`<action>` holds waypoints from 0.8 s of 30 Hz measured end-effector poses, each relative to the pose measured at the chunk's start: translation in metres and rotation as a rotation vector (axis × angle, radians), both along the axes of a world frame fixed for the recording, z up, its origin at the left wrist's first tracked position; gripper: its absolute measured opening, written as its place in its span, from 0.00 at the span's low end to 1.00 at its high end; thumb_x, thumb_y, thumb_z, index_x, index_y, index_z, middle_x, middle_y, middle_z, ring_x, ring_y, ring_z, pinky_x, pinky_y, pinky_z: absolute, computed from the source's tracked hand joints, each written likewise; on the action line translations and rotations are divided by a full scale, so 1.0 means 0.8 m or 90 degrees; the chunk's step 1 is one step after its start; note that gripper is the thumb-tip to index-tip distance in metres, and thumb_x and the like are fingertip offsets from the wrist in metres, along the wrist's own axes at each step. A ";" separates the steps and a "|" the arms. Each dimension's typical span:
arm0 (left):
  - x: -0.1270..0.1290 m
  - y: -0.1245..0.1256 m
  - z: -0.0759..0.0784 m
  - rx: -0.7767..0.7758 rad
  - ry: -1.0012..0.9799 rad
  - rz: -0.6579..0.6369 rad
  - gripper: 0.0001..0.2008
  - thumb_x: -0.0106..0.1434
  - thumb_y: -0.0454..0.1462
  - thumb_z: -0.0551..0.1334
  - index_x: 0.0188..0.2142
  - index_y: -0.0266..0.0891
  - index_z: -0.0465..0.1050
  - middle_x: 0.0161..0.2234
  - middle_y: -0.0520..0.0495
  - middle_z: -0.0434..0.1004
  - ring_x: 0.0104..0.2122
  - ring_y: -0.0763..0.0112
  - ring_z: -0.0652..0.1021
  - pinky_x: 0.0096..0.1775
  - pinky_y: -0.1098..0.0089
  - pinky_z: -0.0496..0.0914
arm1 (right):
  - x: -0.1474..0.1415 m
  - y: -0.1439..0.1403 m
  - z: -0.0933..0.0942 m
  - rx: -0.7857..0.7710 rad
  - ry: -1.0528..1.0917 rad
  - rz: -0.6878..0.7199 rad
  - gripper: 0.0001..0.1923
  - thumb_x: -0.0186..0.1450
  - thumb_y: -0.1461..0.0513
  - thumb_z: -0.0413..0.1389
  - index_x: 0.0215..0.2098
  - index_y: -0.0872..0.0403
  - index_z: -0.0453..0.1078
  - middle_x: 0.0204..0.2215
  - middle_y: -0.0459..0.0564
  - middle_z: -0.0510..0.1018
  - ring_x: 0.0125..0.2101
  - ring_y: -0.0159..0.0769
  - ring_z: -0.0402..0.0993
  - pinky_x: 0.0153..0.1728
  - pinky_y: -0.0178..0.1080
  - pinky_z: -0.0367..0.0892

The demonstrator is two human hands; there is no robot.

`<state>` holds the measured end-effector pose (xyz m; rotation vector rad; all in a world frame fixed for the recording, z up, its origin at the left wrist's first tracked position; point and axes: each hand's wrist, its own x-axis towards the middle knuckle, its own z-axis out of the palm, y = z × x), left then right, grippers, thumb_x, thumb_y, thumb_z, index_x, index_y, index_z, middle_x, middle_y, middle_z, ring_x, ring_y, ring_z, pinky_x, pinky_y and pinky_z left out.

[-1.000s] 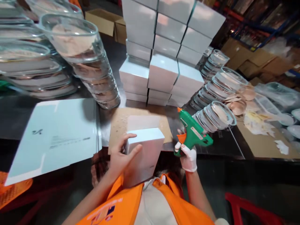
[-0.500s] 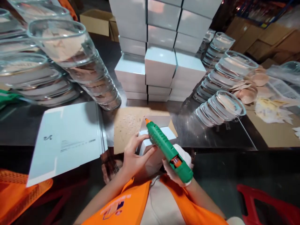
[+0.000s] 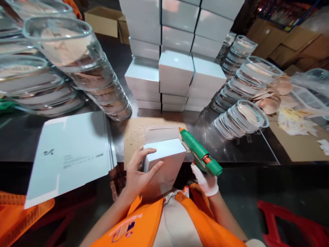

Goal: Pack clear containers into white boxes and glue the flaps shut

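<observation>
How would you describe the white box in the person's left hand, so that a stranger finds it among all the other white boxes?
Start from the tall stack of white boxes at the back of the table. Nearer the person lies a brown cardboard sheet. The box stands at its near edge, alone, gripped by the left hand, with a green glue gun at its corner.

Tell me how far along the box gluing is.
Done: closed white boxes stand stacked at the back of the table. In hand: the left hand grips a white box while the gloved right hand points the green glue gun at its open flap. Left: flat box blanks lie unfolded beside it.
</observation>
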<state>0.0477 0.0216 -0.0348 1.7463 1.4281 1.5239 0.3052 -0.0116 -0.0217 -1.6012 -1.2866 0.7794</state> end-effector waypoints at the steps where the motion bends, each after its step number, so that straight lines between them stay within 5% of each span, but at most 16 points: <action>1: -0.003 0.001 -0.001 -0.014 -0.012 0.002 0.14 0.64 0.44 0.73 0.46 0.45 0.80 0.45 0.47 0.84 0.54 0.59 0.80 0.56 0.62 0.72 | 0.005 0.005 -0.002 -0.032 0.029 -0.023 0.16 0.61 0.46 0.64 0.28 0.50 0.75 0.24 0.50 0.80 0.24 0.41 0.77 0.27 0.42 0.76; 5: -0.010 0.005 -0.001 -0.050 -0.061 0.003 0.14 0.62 0.45 0.73 0.45 0.44 0.80 0.45 0.48 0.83 0.50 0.60 0.81 0.54 0.64 0.72 | 0.018 0.051 -0.008 -0.172 0.115 -0.028 0.25 0.62 0.42 0.58 0.32 0.54 0.81 0.14 0.45 0.71 0.16 0.34 0.67 0.19 0.36 0.65; 8: -0.011 0.005 0.000 -0.038 -0.097 -0.008 0.14 0.62 0.45 0.73 0.45 0.44 0.79 0.44 0.49 0.82 0.47 0.62 0.81 0.50 0.65 0.74 | 0.028 0.096 -0.010 -0.262 0.135 -0.027 0.31 0.66 0.40 0.52 0.36 0.58 0.82 0.15 0.48 0.73 0.16 0.35 0.67 0.20 0.37 0.66; 11: -0.012 0.002 -0.003 -0.024 -0.104 -0.008 0.14 0.62 0.44 0.73 0.45 0.44 0.79 0.44 0.48 0.82 0.49 0.60 0.80 0.53 0.63 0.73 | 0.040 0.120 0.001 -0.259 0.083 -0.062 0.27 0.66 0.41 0.58 0.27 0.55 0.79 0.18 0.53 0.79 0.22 0.41 0.76 0.25 0.39 0.71; 14: -0.011 0.001 -0.008 -0.015 -0.103 -0.026 0.14 0.62 0.44 0.73 0.45 0.45 0.79 0.44 0.48 0.82 0.52 0.58 0.80 0.56 0.62 0.72 | 0.036 0.119 0.021 -0.203 0.028 -0.106 0.18 0.62 0.46 0.65 0.30 0.51 0.80 0.28 0.52 0.85 0.35 0.44 0.82 0.34 0.38 0.74; 16: -0.007 0.001 -0.010 -0.010 -0.108 -0.060 0.14 0.62 0.45 0.73 0.46 0.45 0.79 0.43 0.48 0.82 0.51 0.59 0.80 0.54 0.63 0.73 | 0.018 0.115 0.033 -0.128 0.039 -0.040 0.17 0.58 0.48 0.68 0.38 0.51 0.82 0.38 0.52 0.87 0.42 0.44 0.82 0.41 0.39 0.75; 19: 0.000 0.003 -0.011 -0.011 -0.120 -0.099 0.17 0.61 0.49 0.74 0.44 0.44 0.78 0.47 0.44 0.81 0.55 0.55 0.79 0.56 0.60 0.73 | -0.015 0.116 0.040 -0.107 0.179 0.182 0.28 0.54 0.48 0.72 0.48 0.53 0.82 0.45 0.53 0.87 0.43 0.45 0.82 0.46 0.43 0.77; 24: 0.004 0.009 -0.015 -0.025 -0.207 -0.090 0.25 0.60 0.54 0.73 0.49 0.46 0.72 0.56 0.38 0.77 0.61 0.51 0.77 0.60 0.53 0.72 | -0.016 0.112 0.034 -0.050 0.295 0.330 0.32 0.59 0.37 0.68 0.47 0.52 0.82 0.48 0.55 0.86 0.50 0.47 0.81 0.56 0.48 0.74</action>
